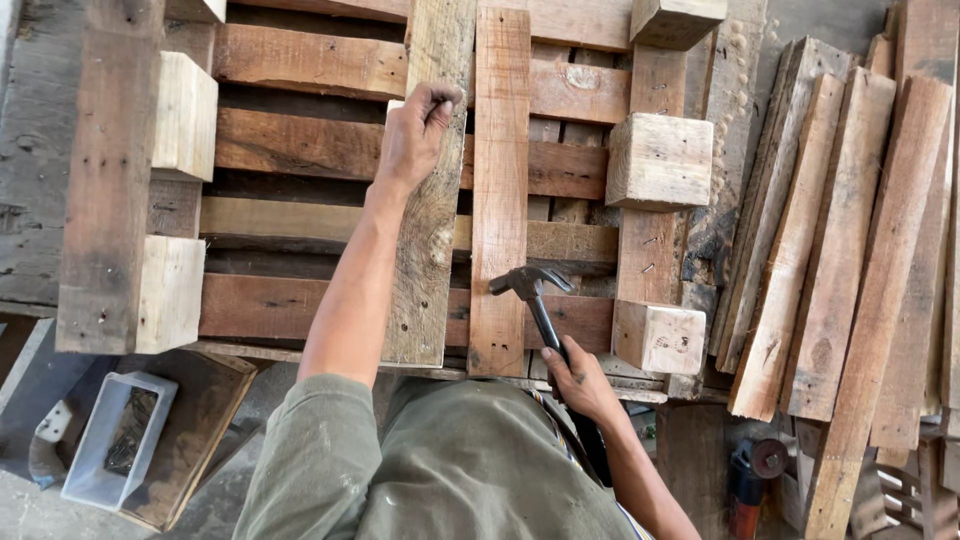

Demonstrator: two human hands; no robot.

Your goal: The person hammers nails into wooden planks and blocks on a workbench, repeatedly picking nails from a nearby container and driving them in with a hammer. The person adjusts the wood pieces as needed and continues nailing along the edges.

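My left hand (415, 130) is stretched forward over a weathered vertical plank (430, 240) of a wooden pallet (300, 150), fingers pinched together as if on something small that I cannot make out. My right hand (578, 380) grips the dark handle of a claw hammer (532, 290), whose steel head hovers just above a reddish vertical plank (500, 180) near the pallet's front edge. Light wooden blocks (658, 160) sit on the pallet's right runner.
A pile of loose planks (850, 250) leans at the right. A clear plastic tub of nails (120, 440) rests on a board at lower left. A red and black power tool (748, 480) lies at lower right. More blocks (182, 115) line the left runner.
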